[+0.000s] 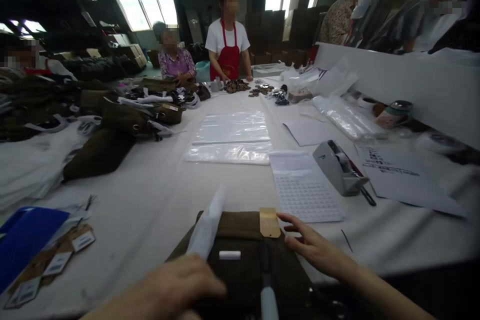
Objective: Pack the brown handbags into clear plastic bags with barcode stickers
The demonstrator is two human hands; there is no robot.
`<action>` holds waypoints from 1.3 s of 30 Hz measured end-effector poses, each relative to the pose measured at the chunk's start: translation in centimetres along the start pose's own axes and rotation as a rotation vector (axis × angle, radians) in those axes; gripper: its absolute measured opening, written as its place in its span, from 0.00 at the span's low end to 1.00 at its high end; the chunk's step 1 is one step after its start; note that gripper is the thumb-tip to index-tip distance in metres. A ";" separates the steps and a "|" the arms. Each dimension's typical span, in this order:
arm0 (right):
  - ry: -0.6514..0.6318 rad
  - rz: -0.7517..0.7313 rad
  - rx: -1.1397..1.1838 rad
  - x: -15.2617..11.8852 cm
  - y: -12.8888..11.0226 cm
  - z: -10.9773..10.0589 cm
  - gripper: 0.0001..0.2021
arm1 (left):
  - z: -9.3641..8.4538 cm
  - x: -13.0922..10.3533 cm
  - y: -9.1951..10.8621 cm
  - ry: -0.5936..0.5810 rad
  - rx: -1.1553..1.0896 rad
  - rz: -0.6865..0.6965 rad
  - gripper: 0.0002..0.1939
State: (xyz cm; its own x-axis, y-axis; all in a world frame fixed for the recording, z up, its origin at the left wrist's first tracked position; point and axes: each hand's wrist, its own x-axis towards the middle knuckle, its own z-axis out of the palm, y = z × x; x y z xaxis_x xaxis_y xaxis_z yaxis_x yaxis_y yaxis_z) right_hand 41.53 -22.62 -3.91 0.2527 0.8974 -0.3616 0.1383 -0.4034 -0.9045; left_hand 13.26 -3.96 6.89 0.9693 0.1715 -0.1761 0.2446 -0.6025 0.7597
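A dark olive-brown fabric bag (pixel 240 230) lies in front of me at the table's near edge. On its upper right rests a tan card tag (pixel 269 222). My right hand (pixel 318 247) is open, fingers apart, with the index fingertip at the tag's right edge. My left hand (pixel 183 282) is blurred over the bag's left side. A white wrapped strip (pixel 206 225) rises from behind it; whether the fingers grip it is unclear. A small white label (pixel 230 255) sits on the bag's front. Lower down is a dark strap with a pale wrapped part (pixel 268 302).
Clear plastic bags (pixel 230 137) lie mid-table. To the right are a printed sheet (pixel 307 187), a tape dispenser (pixel 341 167) and a handwritten paper (pixel 408 177). Card tags (pixel 56 262) and a blue object (pixel 32 232) are at left. More bags (pixel 112 130) are heaped beyond; several people stand around.
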 end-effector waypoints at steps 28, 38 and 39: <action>-0.519 -0.554 -0.584 6.3 -5.0 -3.1 0.21 | 3.0 1.6 -5.1 0.391 -0.138 -0.282 0.18; -0.461 0.082 -0.100 9.7 -5.8 -3.3 0.24 | 2.3 3.1 -5.8 0.426 -0.309 -0.423 0.21; -0.402 0.096 -0.117 9.6 -5.3 -2.7 0.26 | 2.4 3.3 -6.2 0.452 -0.292 -0.471 0.24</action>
State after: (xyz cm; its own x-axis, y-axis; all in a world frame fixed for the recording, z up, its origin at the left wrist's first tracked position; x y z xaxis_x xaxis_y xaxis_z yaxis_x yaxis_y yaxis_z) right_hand 45.79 -12.36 -1.92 -0.1200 0.8439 -0.5229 0.2458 -0.4851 -0.8392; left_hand 14.99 -1.50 0.12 0.6417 0.7066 -0.2982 0.5572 -0.1624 0.8143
